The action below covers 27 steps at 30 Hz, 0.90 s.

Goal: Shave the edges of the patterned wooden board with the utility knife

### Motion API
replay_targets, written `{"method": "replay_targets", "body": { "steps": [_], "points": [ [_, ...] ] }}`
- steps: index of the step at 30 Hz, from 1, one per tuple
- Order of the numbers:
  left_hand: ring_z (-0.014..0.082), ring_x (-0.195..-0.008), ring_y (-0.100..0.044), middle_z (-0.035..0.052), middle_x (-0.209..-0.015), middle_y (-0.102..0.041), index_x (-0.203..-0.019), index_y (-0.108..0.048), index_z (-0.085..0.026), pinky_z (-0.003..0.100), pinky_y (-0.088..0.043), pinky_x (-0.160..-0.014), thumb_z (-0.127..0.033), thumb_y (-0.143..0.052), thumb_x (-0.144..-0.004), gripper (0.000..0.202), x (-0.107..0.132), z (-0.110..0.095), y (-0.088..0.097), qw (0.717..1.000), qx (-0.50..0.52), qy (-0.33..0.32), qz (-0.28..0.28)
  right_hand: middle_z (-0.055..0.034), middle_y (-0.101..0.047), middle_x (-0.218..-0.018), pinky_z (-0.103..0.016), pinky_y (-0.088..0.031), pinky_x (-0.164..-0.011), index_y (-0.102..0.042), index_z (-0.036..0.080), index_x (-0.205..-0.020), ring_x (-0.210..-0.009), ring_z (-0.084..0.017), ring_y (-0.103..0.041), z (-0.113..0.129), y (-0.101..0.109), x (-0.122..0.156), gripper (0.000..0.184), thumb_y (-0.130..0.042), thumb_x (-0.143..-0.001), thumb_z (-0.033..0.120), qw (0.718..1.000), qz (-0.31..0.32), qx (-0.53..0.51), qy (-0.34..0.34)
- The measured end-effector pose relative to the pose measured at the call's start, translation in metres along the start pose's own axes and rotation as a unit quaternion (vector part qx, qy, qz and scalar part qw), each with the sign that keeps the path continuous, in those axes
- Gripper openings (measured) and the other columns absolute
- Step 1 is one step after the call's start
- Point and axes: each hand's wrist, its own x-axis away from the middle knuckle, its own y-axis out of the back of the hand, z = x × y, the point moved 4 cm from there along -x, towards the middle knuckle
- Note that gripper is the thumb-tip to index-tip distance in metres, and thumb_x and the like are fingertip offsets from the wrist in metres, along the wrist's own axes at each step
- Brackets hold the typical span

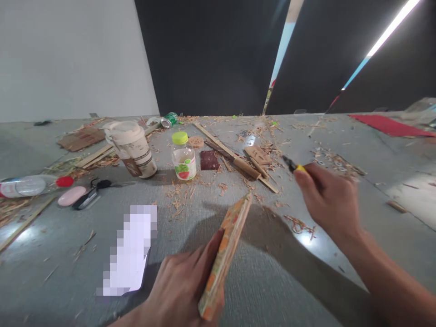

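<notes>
My left hand is closed around a thick, flat wooden board, tilted up on its edge. Its left face has an orange and green pattern, and the narrow edge is pale, bare wood. Off to the right, my right hand grips a slim yellow and black hand tool with its dark end pointing away to the left. Most of the tool is hidden in the fist, so its exact kind is unclear. The tool and the board are apart. Wood shavings lie on the grey surface between the hands.
A clear jar with a green lid and a lidded paper cup stand ahead. Wooden strips, a dark red square and a green can lie beyond. A blurred-out pale rectangle, a bottle and sunglasses lie left.
</notes>
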Motion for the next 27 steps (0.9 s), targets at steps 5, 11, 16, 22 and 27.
{"method": "replay_targets", "body": {
  "steps": [5,11,16,22,27],
  "points": [
    [0.0122,-0.049,-0.055,0.002,-0.085,-0.07,-0.152,-0.033,-0.021,0.024,-0.047,-0.044,-0.018,-0.047,-0.09,0.063,-0.009,0.002,0.01,0.999,-0.007,0.036,-0.036,0.0055,-0.045,-0.057,-0.027,-0.029,-0.05,-0.053,0.022,-0.081,-0.046,-0.01,-0.04,0.05,-0.017,0.029,0.029,-0.048,-0.103,0.04,0.979,0.124,-0.093,0.135],
    [0.0179,-0.068,-0.069,0.0035,-0.099,-0.073,-0.154,-0.031,-0.025,0.031,-0.057,-0.056,-0.02,-0.048,-0.093,0.064,-0.008,0.005,0.012,0.998,-0.025,0.046,-0.036,0.0037,-0.051,-0.064,-0.028,-0.031,-0.054,-0.05,0.023,-0.085,-0.054,-0.012,-0.045,0.078,-0.021,0.05,0.025,-0.048,-0.103,0.039,0.949,0.206,-0.147,0.191],
    [0.0172,-0.061,-0.066,0.0038,-0.095,-0.073,-0.156,-0.029,-0.023,0.03,-0.054,-0.052,-0.021,-0.048,-0.094,0.065,-0.008,0.004,0.011,0.997,-0.041,0.048,-0.046,0.0031,-0.051,-0.068,-0.03,-0.03,-0.056,-0.048,0.023,-0.085,-0.058,-0.013,-0.047,0.09,-0.02,0.059,0.025,-0.049,-0.103,0.04,0.935,0.221,-0.163,0.224],
    [0.0163,-0.059,-0.065,0.0034,-0.094,-0.073,-0.154,-0.032,-0.022,0.028,-0.053,-0.05,-0.02,-0.048,-0.092,0.064,-0.008,0.005,0.01,0.997,-0.033,0.052,-0.042,0.0031,-0.051,-0.067,-0.031,-0.027,-0.056,-0.046,0.023,-0.085,-0.056,-0.013,-0.044,0.095,-0.02,0.063,0.027,-0.047,-0.104,0.042,0.929,0.221,-0.172,0.243],
    [0.0157,-0.057,-0.063,0.0051,-0.095,-0.073,-0.155,-0.031,-0.019,0.029,-0.054,-0.051,-0.02,-0.048,-0.092,0.066,-0.009,0.005,0.009,0.997,-0.043,0.045,-0.047,0.003,-0.051,-0.067,-0.031,-0.027,-0.056,-0.047,0.022,-0.086,-0.056,-0.013,-0.045,0.098,-0.02,0.065,0.028,-0.044,-0.105,0.042,0.925,0.222,-0.176,0.252]
  ]
}}
